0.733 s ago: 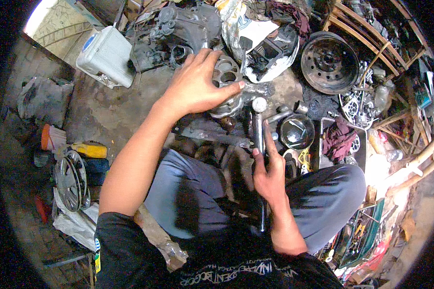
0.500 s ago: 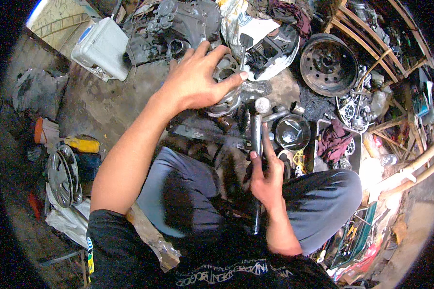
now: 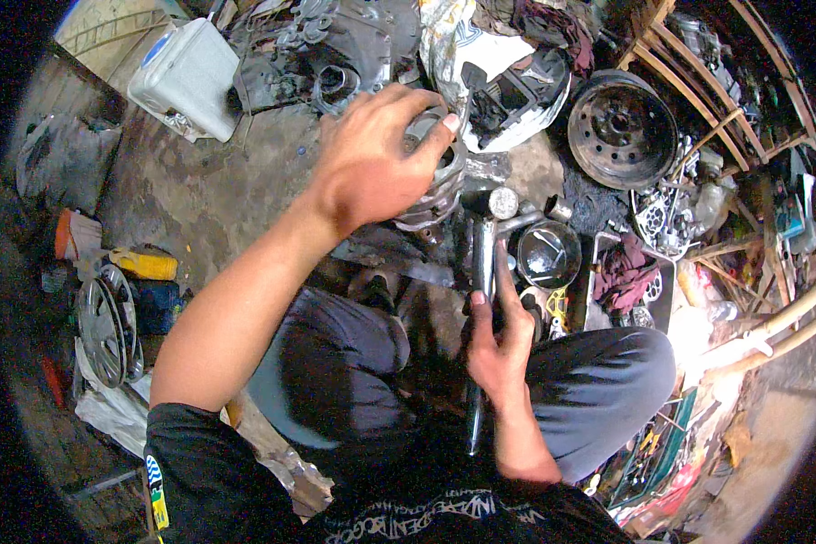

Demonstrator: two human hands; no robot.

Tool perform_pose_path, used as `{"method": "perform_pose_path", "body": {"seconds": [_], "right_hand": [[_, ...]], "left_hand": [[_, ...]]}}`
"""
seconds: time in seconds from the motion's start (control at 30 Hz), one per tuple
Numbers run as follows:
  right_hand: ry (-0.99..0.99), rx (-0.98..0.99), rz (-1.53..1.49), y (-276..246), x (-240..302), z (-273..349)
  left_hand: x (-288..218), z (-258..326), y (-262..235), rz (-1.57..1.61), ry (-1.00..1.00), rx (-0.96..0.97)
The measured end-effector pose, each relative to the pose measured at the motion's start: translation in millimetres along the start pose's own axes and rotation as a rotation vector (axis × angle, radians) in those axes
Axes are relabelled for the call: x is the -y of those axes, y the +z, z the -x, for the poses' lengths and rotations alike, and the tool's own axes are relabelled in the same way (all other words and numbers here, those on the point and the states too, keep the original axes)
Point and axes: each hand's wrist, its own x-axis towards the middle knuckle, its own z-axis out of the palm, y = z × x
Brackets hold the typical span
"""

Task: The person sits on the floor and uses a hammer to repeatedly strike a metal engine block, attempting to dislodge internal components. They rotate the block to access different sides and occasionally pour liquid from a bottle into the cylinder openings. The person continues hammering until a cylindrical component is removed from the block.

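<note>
My left hand [image 3: 376, 159] reaches across the top of a round metal machine part [image 3: 429, 207] with holes in its upper face. Its thumb and fingers curl over the part's rim, and the fingertips on the far side are partly hidden. In my right hand [image 3: 501, 340] is a steel hammer [image 3: 483, 258], its handle pointing back toward my body. The hammer's round face [image 3: 503, 203] sits just right of the metal part. My index finger lies along the handle.
Right of the hammer stand a round pan [image 3: 548, 254] and a tray with a maroon rag [image 3: 624, 279]. A wheel rim [image 3: 622, 129] lies farther right. A white sack [image 3: 508, 113] and a large greasy casing [image 3: 322, 41] are at the back; a grey box [image 3: 186, 82] stands left.
My left hand has turned at the wrist and come slightly nearer, staying on the metal part. The hammer remains in my right hand, almost unmoved. The whole view has shifted slightly.
</note>
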Motion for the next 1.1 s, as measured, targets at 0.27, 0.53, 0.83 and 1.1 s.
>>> {"method": "perform_pose_path", "body": {"seconds": [0.27,0.53,0.83,1.1], "right_hand": [[-0.088,-0.021,0.048,1.6,6.7,-5.8],[-0.049,-0.052,0.111,-1.3,20.9,-5.0],[-0.079,-0.07,0.102,5.2,10.9,-1.0],[-0.142,-0.271,-0.069,3.5,31.3,5.6]], "left_hand": [[18.5,5.5,11.3,-0.06,0.23,-0.146],[17.0,5.2,8.2,0.015,0.294,-0.179],[13.7,7.2,8.9,-0.105,0.336,-0.086],[-4.8,-3.0,18.3,0.023,0.2,-0.108]]}}
